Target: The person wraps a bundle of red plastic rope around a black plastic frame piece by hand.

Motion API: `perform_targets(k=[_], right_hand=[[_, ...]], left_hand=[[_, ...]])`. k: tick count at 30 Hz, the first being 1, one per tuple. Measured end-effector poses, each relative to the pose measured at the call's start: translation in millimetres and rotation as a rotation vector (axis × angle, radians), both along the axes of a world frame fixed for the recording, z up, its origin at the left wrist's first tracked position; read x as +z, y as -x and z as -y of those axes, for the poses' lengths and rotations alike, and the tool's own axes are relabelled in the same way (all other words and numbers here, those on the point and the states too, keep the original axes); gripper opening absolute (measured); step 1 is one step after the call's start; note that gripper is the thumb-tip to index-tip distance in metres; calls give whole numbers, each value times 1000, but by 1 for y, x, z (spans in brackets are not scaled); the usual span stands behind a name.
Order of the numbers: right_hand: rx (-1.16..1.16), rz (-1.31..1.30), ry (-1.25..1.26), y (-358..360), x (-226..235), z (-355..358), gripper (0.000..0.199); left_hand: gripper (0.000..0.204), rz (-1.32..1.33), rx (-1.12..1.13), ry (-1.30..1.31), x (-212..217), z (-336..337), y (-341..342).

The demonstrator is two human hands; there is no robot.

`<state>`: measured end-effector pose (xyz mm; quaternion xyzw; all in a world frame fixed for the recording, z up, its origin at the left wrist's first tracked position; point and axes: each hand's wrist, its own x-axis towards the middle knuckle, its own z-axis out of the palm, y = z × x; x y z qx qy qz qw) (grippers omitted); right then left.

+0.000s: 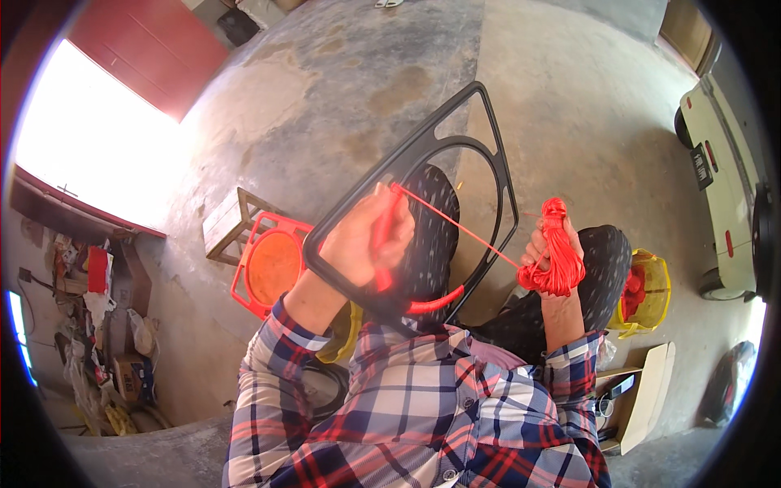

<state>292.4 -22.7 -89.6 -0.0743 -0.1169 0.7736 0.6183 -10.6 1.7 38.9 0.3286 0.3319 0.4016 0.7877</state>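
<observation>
The black frame is the reference item: a rounded, triangular piece with an inner curved band and open cut-outs, standing tilted over the person's lap. Its lower curved edge carries a wrapped section of red cord, glossy and close-wound.

The left hand is closed around the frame's left-hand bar, fingers curled over the bar and over a run of the cord. From that grip a single taut strand crosses the frame's opening, down and to the right.

The right hand sits just outside the frame's right edge, fingers closed on a thick bundle of red cord; the bundle is looped and doubled, bright red, standing above and hanging below the fist.

Left of the frame, on the concrete floor, lies an orange frame with a woven seat, beside a small wooden stool. Right of the frame, beyond the knee, sits a yellow bag holding more red material.
</observation>
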Motion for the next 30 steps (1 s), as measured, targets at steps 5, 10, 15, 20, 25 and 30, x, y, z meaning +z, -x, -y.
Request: perform_targets(k=[5,10,15,20,25,30], right_hand=[[115,50,-14,0,-2,3,41],[13,290,204,16,17,16,33],[-42,622,119,22,23,16,33],[-92,1686,-254,56,4,12,44],[8,1895,-330,78,11,-5,43],[-15,563,-137,85,88,-34,34]], left_hand=[[41,41,4,13,6,-2,-1],[40,18,17,128,10,0,-6],[40,-3,34,202,18,2,-12],[44,-40,-88,121,8,5,-11],[51,-11,-59,-120,18,27,-32],[42,19,-12,-176,19,49,-52]])
